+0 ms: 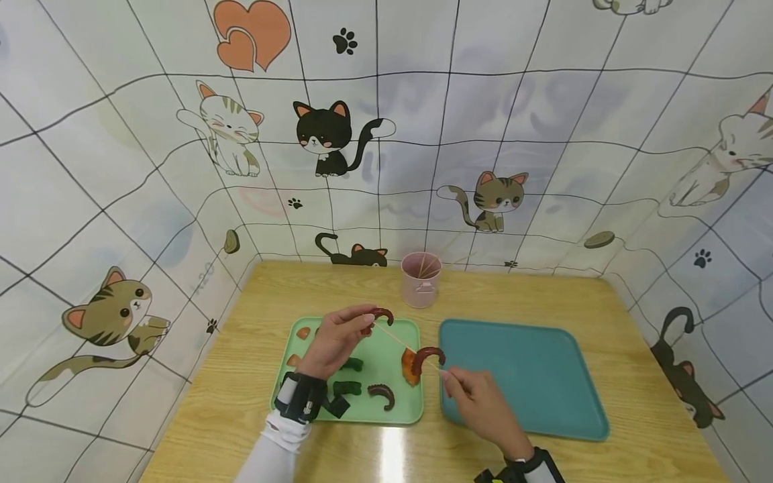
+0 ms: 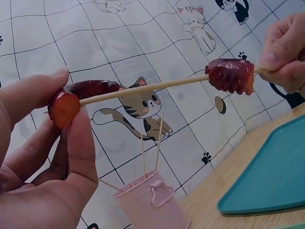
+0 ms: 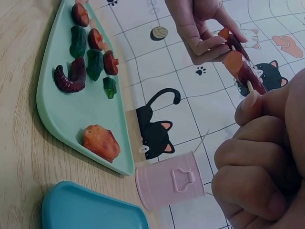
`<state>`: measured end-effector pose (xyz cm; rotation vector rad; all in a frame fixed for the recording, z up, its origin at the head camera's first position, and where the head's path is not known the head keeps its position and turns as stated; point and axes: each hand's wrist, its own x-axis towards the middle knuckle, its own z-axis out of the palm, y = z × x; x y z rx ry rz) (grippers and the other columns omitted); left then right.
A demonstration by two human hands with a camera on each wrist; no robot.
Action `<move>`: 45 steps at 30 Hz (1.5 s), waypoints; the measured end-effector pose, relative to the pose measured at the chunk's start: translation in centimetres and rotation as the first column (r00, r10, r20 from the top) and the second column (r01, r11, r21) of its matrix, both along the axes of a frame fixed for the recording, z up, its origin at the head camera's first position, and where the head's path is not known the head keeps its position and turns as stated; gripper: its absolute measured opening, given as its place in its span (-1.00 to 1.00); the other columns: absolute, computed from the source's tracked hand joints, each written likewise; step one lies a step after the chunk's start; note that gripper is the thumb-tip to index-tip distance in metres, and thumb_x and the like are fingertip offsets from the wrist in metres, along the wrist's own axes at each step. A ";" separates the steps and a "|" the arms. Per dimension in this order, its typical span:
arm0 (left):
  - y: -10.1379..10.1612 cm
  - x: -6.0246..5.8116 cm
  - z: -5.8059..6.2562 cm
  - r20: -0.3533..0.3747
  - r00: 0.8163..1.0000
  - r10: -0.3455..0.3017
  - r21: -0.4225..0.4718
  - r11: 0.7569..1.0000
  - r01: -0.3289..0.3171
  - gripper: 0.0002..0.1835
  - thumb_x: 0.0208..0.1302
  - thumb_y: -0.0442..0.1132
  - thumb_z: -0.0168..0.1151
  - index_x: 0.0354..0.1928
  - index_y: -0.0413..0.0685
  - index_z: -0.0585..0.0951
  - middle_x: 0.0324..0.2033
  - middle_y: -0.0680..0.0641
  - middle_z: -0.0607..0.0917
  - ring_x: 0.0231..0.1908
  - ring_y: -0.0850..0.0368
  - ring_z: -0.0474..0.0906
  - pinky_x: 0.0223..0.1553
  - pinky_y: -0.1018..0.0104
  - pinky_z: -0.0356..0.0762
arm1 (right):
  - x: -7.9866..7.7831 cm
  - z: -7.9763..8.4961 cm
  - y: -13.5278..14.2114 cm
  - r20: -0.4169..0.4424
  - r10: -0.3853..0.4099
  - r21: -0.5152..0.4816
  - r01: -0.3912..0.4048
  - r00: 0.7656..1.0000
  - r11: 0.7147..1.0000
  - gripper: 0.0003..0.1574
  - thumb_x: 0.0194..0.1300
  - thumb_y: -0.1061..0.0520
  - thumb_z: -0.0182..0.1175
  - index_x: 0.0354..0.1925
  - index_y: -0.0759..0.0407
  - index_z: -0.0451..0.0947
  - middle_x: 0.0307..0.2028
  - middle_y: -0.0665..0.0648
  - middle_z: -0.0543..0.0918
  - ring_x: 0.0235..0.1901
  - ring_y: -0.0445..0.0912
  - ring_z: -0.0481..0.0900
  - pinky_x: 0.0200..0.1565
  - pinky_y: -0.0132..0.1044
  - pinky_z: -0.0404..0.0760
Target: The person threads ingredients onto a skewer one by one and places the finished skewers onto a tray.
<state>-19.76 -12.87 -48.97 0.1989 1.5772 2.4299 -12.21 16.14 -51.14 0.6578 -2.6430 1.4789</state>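
Note:
A thin wooden skewer (image 2: 162,87) spans the gap between both hands, above the green tray (image 1: 395,409). At its far end my left hand (image 1: 331,342) pinches a dark red octopus tentacle piece (image 2: 66,109) with an orange cut face, between thumb and fingers. A second octopus tentacle piece (image 2: 231,76) is threaded on the skewer near the other end. Just beyond that piece, my right hand (image 1: 480,402) pinches the skewer's end between thumb and forefinger, its other fingers curled in. In the head view the second piece overlaps an orange-brown meat-like piece (image 3: 101,142) lying on the tray.
The green tray also holds another curved tentacle piece (image 3: 70,77), several dark green pieces (image 1: 347,388) and several reddish pieces with orange faces (image 3: 80,15). A teal tray (image 1: 525,376) lies to the right. Behind, a pink bucket (image 1: 419,285) holds several skewers.

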 end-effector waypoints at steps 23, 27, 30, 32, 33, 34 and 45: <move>1.6 0.9 -0.3 0.101 0.995 0.027 0.042 0.999 -0.032 -0.71 0.43 -0.39 0.22 -0.40 0.13 0.77 0.07 0.06 0.64 -0.25 0.24 0.53 -0.05 0.44 0.54 | 0.3 -0.8 -0.5 -0.040 -0.017 -0.024 0.016 0.999 1.000 -0.46 0.61 0.13 0.05 -0.60 -0.15 0.33 -0.73 -0.26 0.11 -0.74 -0.44 -0.01 -0.65 -0.50 0.09; 2.1 1.0 -0.7 0.100 0.995 0.014 0.018 1.000 -0.016 -0.71 0.42 -0.39 0.25 -0.41 0.14 0.78 0.02 0.08 0.66 -0.22 0.25 0.55 -0.04 0.43 0.56 | 0.1 -1.1 -0.5 -0.046 -0.019 -0.018 0.019 0.999 1.000 -0.46 0.60 0.13 0.06 -0.60 -0.17 0.33 -0.72 -0.28 0.11 -0.73 -0.44 0.00 -0.63 -0.52 0.09; 2.8 1.3 -1.1 0.101 0.995 0.000 0.000 1.000 0.000 -0.75 0.42 -0.35 0.27 -0.36 0.15 0.80 -0.05 0.10 0.70 -0.20 0.23 0.55 -0.04 0.42 0.57 | -0.1 -1.3 -0.8 -0.056 -0.020 -0.015 0.019 0.998 1.000 -0.47 0.60 0.12 0.05 -0.59 -0.16 0.33 -0.70 -0.30 0.11 -0.71 -0.45 0.00 -0.61 -0.54 0.10; 3.3 1.6 -1.4 0.098 0.995 -0.011 0.000 1.000 0.011 -0.76 0.42 -0.34 0.27 -0.34 0.15 0.80 -0.09 0.12 0.72 -0.20 0.22 0.56 -0.05 0.42 0.57 | -0.2 -1.3 -1.1 -0.062 -0.017 -0.018 0.015 0.998 1.000 -0.47 0.61 0.11 0.05 -0.60 -0.10 0.35 -0.69 -0.30 0.12 -0.70 -0.46 0.00 -0.60 -0.55 0.10; 3.5 1.7 -1.5 0.091 0.996 -0.019 -0.004 1.000 0.019 -0.76 0.43 -0.34 0.27 -0.34 0.16 0.80 -0.13 0.13 0.72 -0.21 0.22 0.55 -0.05 0.42 0.56 | -0.3 -1.3 -1.2 -0.062 -0.012 -0.021 0.010 0.998 1.000 -0.48 0.61 0.12 0.05 -0.60 -0.06 0.37 -0.69 -0.30 0.12 -0.70 -0.46 0.00 -0.59 -0.55 0.11; 3.7 1.9 -1.6 0.088 0.996 -0.022 -0.002 1.000 0.022 -0.76 0.42 -0.34 0.27 -0.34 0.16 0.80 -0.13 0.14 0.72 -0.22 0.22 0.54 -0.07 0.42 0.55 | -0.3 -1.3 -1.3 -0.065 -0.009 -0.024 0.008 0.998 1.000 -0.48 0.61 0.13 0.05 -0.59 -0.03 0.37 -0.69 -0.30 0.12 -0.70 -0.45 0.01 -0.59 -0.55 0.11; 4.4 2.5 -2.2 0.075 0.997 -0.003 -0.033 0.999 0.006 -0.89 0.38 -0.29 0.34 -0.25 0.09 0.80 -0.08 0.11 0.75 -0.19 0.22 0.57 -0.04 0.40 0.59 | -0.7 -1.6 -1.6 -0.018 0.007 -0.056 -0.008 1.000 0.998 -0.47 0.63 0.10 0.02 -0.59 0.06 0.38 -0.71 -0.25 0.13 -0.72 -0.43 0.02 -0.61 -0.54 0.12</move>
